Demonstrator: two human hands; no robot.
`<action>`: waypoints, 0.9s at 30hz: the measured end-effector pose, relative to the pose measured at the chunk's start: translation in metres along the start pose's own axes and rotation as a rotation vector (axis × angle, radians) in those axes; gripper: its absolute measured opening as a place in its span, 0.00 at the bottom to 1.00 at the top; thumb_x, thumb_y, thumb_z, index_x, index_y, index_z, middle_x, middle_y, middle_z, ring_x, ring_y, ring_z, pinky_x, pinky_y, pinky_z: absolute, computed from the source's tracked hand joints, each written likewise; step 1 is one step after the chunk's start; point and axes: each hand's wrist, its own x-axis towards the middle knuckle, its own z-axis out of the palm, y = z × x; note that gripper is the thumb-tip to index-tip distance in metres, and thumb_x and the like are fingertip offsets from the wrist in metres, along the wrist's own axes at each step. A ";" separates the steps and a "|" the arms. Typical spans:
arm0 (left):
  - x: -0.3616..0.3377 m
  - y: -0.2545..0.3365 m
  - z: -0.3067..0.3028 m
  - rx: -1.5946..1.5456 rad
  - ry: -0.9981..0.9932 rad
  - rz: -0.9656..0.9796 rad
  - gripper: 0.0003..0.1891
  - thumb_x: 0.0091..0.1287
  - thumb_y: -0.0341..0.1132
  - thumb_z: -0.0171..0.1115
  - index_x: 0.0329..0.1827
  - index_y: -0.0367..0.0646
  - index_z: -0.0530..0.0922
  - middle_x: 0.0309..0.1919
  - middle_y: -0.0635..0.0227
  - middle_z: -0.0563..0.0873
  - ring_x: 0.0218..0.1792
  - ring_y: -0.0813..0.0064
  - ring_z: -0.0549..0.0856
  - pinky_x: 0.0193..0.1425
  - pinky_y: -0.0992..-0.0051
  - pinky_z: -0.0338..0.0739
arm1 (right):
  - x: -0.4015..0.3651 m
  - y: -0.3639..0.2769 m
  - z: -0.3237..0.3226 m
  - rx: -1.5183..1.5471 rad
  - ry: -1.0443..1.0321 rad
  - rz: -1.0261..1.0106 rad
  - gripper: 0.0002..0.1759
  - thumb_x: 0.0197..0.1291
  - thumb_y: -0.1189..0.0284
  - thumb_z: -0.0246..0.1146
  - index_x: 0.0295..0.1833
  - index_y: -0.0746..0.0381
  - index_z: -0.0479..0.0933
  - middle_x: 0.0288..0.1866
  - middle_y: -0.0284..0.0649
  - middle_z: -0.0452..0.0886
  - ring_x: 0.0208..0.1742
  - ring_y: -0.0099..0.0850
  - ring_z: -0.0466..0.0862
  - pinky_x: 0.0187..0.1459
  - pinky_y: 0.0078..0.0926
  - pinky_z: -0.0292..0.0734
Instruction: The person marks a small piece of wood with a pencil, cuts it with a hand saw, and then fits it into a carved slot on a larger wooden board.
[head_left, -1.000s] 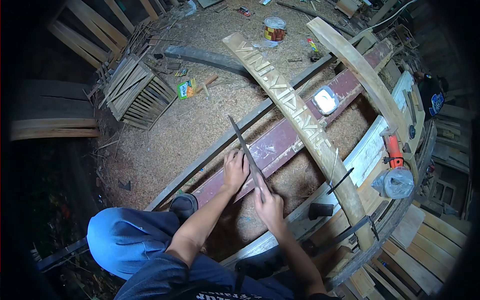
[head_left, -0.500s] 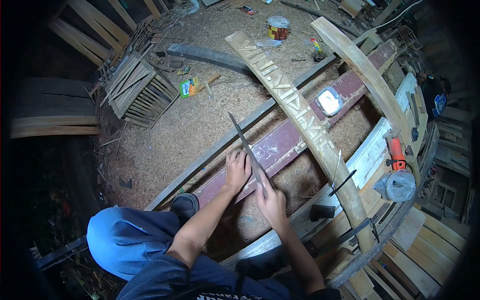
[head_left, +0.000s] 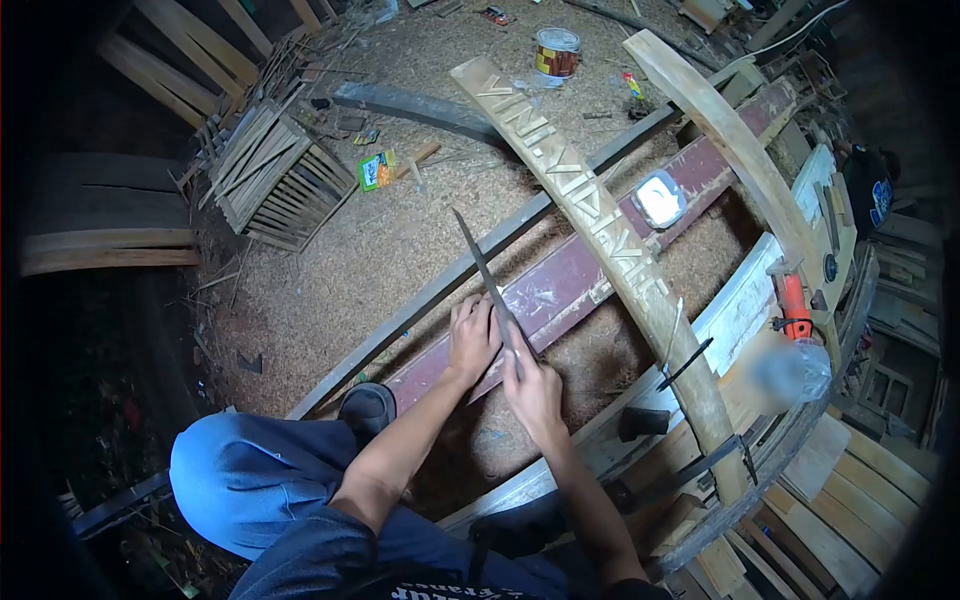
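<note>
gripping one end of a long thin blade (head_left: 483, 270) in the right hand (head_left: 533, 390), with fingers closed round it, just off the long edge of the red plank (head_left: 568, 275) nearest the body. resting the left hand (head_left: 473, 335) on the plank, toward the end by the shoe (head_left: 368, 410), fingers bent and bunched right beside the blade; cannot tell whether anything sits pinched beneath. pointing the blade's tip past the opposite long edge, out over the grey beam (head_left: 405, 318).

worst risk, as judged here: cutting the left fingers, through letting the blade skip sideways so near to them. might also lose hold of any small piece under the fingertips, from relying on fingers alone. could snag the tip on the beam by dipping it too low. could knock the lettered board (head_left: 660, 322), laid across the plank farther along, by swinging the blade too wide. might shake the white-topped tub (head_left: 660, 200), just beyond that board, toward an edge by jolting the plank.
</note>
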 end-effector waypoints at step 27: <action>0.005 -0.007 0.003 -0.059 -0.003 -0.052 0.11 0.73 0.30 0.58 0.54 0.35 0.80 0.48 0.45 0.85 0.52 0.45 0.82 0.63 0.52 0.72 | -0.027 0.004 0.002 -0.041 0.079 -0.064 0.27 0.72 0.63 0.59 0.75 0.49 0.73 0.17 0.53 0.78 0.22 0.53 0.83 0.27 0.50 0.77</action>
